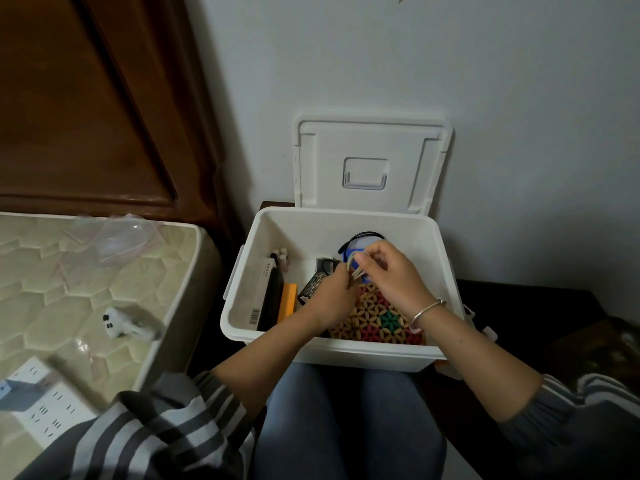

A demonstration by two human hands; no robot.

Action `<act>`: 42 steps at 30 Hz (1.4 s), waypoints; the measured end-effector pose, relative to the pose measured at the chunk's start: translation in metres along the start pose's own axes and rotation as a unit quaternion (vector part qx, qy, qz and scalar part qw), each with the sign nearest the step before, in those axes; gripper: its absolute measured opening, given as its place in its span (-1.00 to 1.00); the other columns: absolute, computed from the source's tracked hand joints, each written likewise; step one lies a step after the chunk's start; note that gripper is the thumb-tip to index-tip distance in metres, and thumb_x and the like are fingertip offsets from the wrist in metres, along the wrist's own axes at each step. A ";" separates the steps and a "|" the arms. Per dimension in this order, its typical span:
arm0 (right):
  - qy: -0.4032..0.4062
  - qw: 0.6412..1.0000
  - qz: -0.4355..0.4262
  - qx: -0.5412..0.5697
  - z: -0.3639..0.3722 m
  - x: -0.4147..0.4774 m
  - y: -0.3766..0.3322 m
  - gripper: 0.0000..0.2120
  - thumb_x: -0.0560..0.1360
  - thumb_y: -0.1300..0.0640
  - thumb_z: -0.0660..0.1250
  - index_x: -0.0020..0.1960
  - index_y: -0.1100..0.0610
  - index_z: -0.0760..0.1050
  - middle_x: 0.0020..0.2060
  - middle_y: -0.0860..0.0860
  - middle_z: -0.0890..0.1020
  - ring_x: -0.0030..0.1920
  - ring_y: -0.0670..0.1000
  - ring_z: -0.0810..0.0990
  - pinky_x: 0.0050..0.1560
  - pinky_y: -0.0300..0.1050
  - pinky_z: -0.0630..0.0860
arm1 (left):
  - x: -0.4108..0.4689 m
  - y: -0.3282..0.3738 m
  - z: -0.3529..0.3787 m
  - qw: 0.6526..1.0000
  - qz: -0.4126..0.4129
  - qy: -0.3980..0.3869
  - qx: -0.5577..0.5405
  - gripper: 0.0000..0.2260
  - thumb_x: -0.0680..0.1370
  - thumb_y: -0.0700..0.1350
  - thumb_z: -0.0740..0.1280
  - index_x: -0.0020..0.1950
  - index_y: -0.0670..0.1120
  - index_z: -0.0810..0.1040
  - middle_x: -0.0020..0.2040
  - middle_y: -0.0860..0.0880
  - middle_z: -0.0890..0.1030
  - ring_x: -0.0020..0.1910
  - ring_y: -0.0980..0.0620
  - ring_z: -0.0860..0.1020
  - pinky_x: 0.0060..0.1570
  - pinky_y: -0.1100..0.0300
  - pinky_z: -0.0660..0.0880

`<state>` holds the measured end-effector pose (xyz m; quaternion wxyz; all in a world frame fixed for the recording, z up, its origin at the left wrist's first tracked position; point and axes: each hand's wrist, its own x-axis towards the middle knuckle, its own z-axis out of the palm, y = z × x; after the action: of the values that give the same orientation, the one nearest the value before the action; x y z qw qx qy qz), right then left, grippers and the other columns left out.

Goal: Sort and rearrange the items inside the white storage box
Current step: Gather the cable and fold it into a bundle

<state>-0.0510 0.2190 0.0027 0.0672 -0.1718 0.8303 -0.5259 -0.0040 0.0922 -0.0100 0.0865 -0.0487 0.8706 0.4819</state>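
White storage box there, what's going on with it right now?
A seated person works over the open white storage box, its lid upright against the wall. The left hand and right hand both pinch a beige cord above a colourful patterned mat lying in the box. Flat boxes stand along its left side. Sorting looks under way, not finished.

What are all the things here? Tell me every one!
box: one, white, open, middle.
lid: one, white, upright behind the box.
mat: one, many-coloured flowers, in the box.
packet: one, orange, in the box.
cable: one, black, box's back.
bottles: a few, pale, box's back left.
cord: one, beige, above the mat.
mattress: one, cream, left.
plug: one, white, on the mattress.
power strip: one, white, mattress's near corner.
bracelet: one, silver, right wrist.
left hand: pinches the cord.
right hand: pinches the cord.
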 end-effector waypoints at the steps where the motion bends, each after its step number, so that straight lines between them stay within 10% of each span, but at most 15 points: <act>1: -0.001 1.000 0.003 -0.006 0.000 0.001 0.001 -0.80 0.53 -0.03 0.27 -0.07 0.11 0.49 -0.23 0.06 0.60 -0.21 0.01 0.57 -0.13 -0.16 0.51 | 0.001 0.000 0.002 0.999 0.016 0.001 0.030 -0.88 0.62 -0.24 0.11 0.12 -0.22 0.37 -0.14 -0.11 0.53 -0.26 0.03 0.48 -0.28 0.16 0.40; 9: 0.050 0.992 -0.072 -0.095 0.002 0.014 0.007 -0.66 0.45 -0.03 0.39 -0.34 0.19 0.47 -0.47 0.07 0.52 -0.42 0.04 0.48 -0.30 -0.11 0.41 | 0.013 0.004 0.016 0.989 0.108 -0.017 0.104 -0.87 0.59 -0.30 0.13 -0.12 -0.22 0.43 -0.20 -0.19 0.55 -0.20 -0.18 0.54 -0.34 0.27 0.28; 12: 0.091 0.986 -0.097 -0.098 0.001 0.020 0.016 -0.63 0.48 0.12 0.38 -0.41 0.25 0.38 -0.53 0.14 0.43 -0.48 0.09 0.39 -0.36 -0.02 0.37 | 0.021 0.002 0.020 0.993 0.095 -0.002 0.070 -0.79 0.57 -0.24 0.23 -0.26 -0.12 0.36 -0.36 0.03 0.44 -0.37 0.09 0.46 -0.40 0.31 0.22; 14: 0.105 0.984 -0.098 -0.105 0.000 0.024 0.024 -0.64 0.49 0.21 0.35 -0.42 0.27 0.34 -0.54 0.12 0.39 -0.49 0.04 0.33 -0.40 0.00 0.36 | 0.025 -0.001 0.019 0.994 0.089 -0.047 0.041 -0.92 0.56 -0.15 0.32 -0.12 -0.09 0.46 -0.29 0.11 0.49 -0.36 0.23 0.47 -0.34 0.38 0.31; 17: 0.123 0.982 -0.085 -0.112 -0.008 0.029 0.041 -0.61 0.49 0.28 0.30 -0.45 0.15 0.26 -0.57 0.00 0.32 -0.52 -0.07 0.27 -0.45 -0.16 0.31 | 0.034 -0.014 0.002 0.987 0.023 -0.162 -0.009 -0.58 0.48 0.05 0.44 0.26 -0.05 0.43 0.11 0.05 0.55 0.04 0.19 0.54 0.01 0.32 0.48; 22: 0.175 0.977 -0.068 -0.102 -0.032 0.035 0.061 -0.53 0.50 0.27 0.30 -0.45 0.02 0.14 -0.58 -0.11 0.25 -0.53 -0.14 0.30 -0.51 -0.38 0.21 | 0.064 -0.057 -0.023 0.979 -0.067 0.018 0.191 -0.17 0.39 0.24 0.45 0.51 -0.05 0.17 0.44 -0.09 0.29 0.41 -0.09 0.28 0.30 0.09 0.30; 26: 0.191 0.973 -0.082 -0.098 -0.034 0.038 0.064 -0.49 0.50 0.27 0.31 -0.44 -0.03 0.09 -0.59 -0.11 0.21 -0.53 -0.18 0.31 -0.51 -0.40 0.19 | 0.085 -0.086 -0.013 0.952 -0.147 -0.009 0.268 0.05 0.34 0.30 0.45 0.57 -0.04 -0.11 0.50 -0.20 0.18 0.46 -0.21 0.22 0.35 -0.17 0.29; 37: 0.270 0.949 -0.136 -0.089 -0.051 0.028 0.047 -0.61 0.51 0.24 0.29 -0.43 0.21 0.24 -0.57 -0.03 0.28 -0.46 -0.09 0.29 -0.47 -0.34 0.17 | 0.084 -0.096 -0.007 0.991 -0.064 0.018 0.112 0.16 0.26 0.02 0.61 0.57 -0.03 -0.17 0.45 -0.18 0.33 0.40 -0.11 0.36 0.29 0.13 0.32; 42: 0.374 0.901 -0.207 -0.079 -0.055 0.031 -0.001 -0.65 0.49 0.26 0.29 -0.42 0.20 0.26 -0.53 -0.08 0.23 -0.44 -0.09 0.21 -0.41 -0.33 0.11 | 0.032 -0.066 -0.016 0.998 0.060 0.008 0.019 0.15 0.25 -0.05 0.63 0.57 0.04 -0.13 0.31 0.07 0.37 0.26 0.24 0.39 0.13 0.61 0.27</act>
<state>-0.0959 0.2543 0.0294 -0.3722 -0.1349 0.7790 -0.4862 -0.0255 0.0438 -0.0629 0.0518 0.0016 0.8814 0.4694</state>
